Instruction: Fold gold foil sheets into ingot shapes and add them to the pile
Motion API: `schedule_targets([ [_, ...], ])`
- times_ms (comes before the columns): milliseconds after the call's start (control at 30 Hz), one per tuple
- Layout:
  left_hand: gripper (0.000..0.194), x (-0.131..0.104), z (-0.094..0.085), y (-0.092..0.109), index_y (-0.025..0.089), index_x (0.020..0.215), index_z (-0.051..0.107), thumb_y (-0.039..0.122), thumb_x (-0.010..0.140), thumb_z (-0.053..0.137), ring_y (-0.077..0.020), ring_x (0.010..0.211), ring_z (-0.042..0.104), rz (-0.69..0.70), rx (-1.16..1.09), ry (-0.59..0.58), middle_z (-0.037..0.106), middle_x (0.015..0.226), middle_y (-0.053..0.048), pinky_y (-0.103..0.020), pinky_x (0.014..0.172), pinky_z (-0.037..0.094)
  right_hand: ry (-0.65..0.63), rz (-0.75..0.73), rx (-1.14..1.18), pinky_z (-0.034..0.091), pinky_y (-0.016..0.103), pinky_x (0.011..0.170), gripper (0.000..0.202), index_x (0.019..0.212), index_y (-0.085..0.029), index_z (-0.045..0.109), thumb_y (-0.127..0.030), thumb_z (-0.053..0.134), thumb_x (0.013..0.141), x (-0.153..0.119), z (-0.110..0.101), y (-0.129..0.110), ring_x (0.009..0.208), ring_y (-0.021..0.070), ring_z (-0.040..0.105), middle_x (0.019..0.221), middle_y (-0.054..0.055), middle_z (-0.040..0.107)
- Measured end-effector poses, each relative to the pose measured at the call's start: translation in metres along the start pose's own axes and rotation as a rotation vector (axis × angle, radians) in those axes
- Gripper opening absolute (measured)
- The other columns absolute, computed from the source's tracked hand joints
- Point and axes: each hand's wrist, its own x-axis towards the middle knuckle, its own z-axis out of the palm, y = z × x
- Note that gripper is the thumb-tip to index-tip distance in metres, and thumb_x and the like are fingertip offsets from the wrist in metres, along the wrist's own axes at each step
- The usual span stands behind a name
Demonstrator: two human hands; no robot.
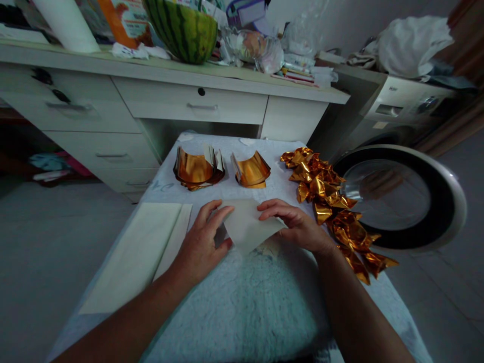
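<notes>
Between my hands is a small pale sheet of paper (247, 227), bent and held just above the cloth. My left hand (206, 237) curls round its left edge, thumb toward me. On the opposite edge, my right hand (295, 224) has its fingers over the paper and its thumb beneath. Beyond them lie two curled stacks of gold foil sheets, a thicker left stack (194, 169) and a thinner right stack (252, 170). To the left rests a flat pile of large white paper (136, 242). Folded gold foil pieces (321, 184) lie in a row along the right side.
A blue-grey cloth (242, 312) covers the low table. Behind it stands a white drawer cabinet (234, 106) bearing a cut watermelon (185, 33), an orange packet (126, 22) and clutter. The open round door (449, 196) of a washing machine (397, 106) reaches to the table's right edge.
</notes>
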Motion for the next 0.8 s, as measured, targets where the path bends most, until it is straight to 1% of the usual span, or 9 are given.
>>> schedule_targets([
  [100,0.056,-0.001,-0.001,0.000,0.024,0.129,0.057,0.017,0.074,0.065,-0.0332,0.133,0.043,0.038,0.068,-0.098,0.041,0.144,-0.013,-0.052,0.108,0.040,-0.043,0.036,-0.062,0.046,0.037,0.098,0.025,0.105,-0.028,0.072,-0.023,0.071,0.081,0.000,0.000,0.000,0.116,0.0207,0.057,0.124,0.005,0.060],
  [267,0.050,-0.004,-0.004,0.001,0.029,0.115,0.068,0.013,0.068,0.066,-0.0411,0.138,0.034,0.135,0.196,-0.141,0.051,0.141,-0.008,-0.066,0.109,0.025,-0.098,0.034,-0.080,0.049,0.034,0.092,0.019,0.098,-0.026,0.074,-0.022,0.067,0.081,0.001,0.003,0.003,0.103,0.0183,0.062,0.112,0.004,0.066],
  [333,0.042,-0.003,-0.005,0.003,0.028,0.110,0.070,0.013,0.071,0.063,-0.0369,0.134,0.041,0.187,0.115,-0.197,0.058,0.135,-0.007,-0.060,0.108,0.030,-0.122,0.035,-0.099,0.048,0.035,0.093,0.016,0.095,-0.024,0.074,-0.022,0.065,0.082,0.001,0.003,0.003,0.099,0.0186,0.063,0.104,0.003,0.069],
  [400,0.029,-0.002,-0.006,0.006,0.024,0.104,0.070,0.015,0.079,0.059,-0.0288,0.120,0.055,0.205,-0.026,-0.265,0.065,0.122,-0.007,-0.048,0.102,0.041,-0.145,0.073,-0.124,0.048,0.033,0.090,0.013,0.091,-0.023,0.073,-0.024,0.063,0.084,0.001,0.004,0.004,0.093,0.0183,0.063,0.094,0.002,0.070],
  [467,0.019,-0.001,-0.007,0.011,0.021,0.098,0.069,0.021,0.088,0.053,-0.0219,0.100,0.064,0.162,-0.157,-0.313,0.069,0.106,-0.007,-0.037,0.090,0.049,-0.154,0.140,-0.121,0.048,0.029,0.078,0.015,0.087,-0.021,0.072,-0.028,0.059,0.087,0.001,0.006,0.006,0.081,0.0164,0.061,0.083,0.001,0.067],
  [567,0.020,-0.001,-0.007,0.015,0.020,0.092,0.067,0.027,0.092,0.049,-0.0184,0.080,0.066,0.012,-0.240,-0.321,0.070,0.088,-0.004,-0.031,0.074,0.050,-0.079,0.199,-0.054,0.041,0.023,0.062,0.016,0.088,-0.020,0.067,-0.031,0.055,0.090,0.001,0.013,0.012,0.066,0.0121,0.054,0.073,-0.002,0.061],
  [667,0.024,-0.002,-0.004,0.015,0.022,0.112,0.062,0.029,0.091,0.051,-0.0178,0.073,0.067,-0.133,-0.283,-0.271,0.071,0.083,-0.001,-0.029,0.068,0.049,0.037,0.260,-0.043,0.031,0.020,0.052,0.014,0.096,-0.021,0.059,-0.032,0.060,0.088,0.005,0.022,0.019,0.054,0.0092,0.044,0.062,-0.007,0.054],
  [733,0.041,-0.003,-0.002,0.015,0.025,0.131,0.049,0.027,0.090,0.052,-0.0174,0.068,0.067,-0.195,-0.290,-0.222,0.070,0.080,0.001,-0.028,0.064,0.048,0.119,0.282,-0.084,0.028,0.020,0.050,0.025,0.104,-0.022,0.053,-0.033,0.065,0.084,0.008,0.027,0.022,0.050,0.0092,0.041,0.056,-0.010,0.049],
  [800,0.050,-0.003,0.000,0.014,0.026,0.138,0.042,0.026,0.089,0.051,-0.0176,0.064,0.066,-0.225,-0.229,-0.189,0.069,0.076,0.002,-0.028,0.062,0.047,0.200,0.281,-0.116,0.030,0.021,0.051,0.040,0.114,-0.023,0.048,-0.032,0.069,0.080,0.011,0.032,0.023,0.051,0.0102,0.043,0.056,-0.011,0.049],
])
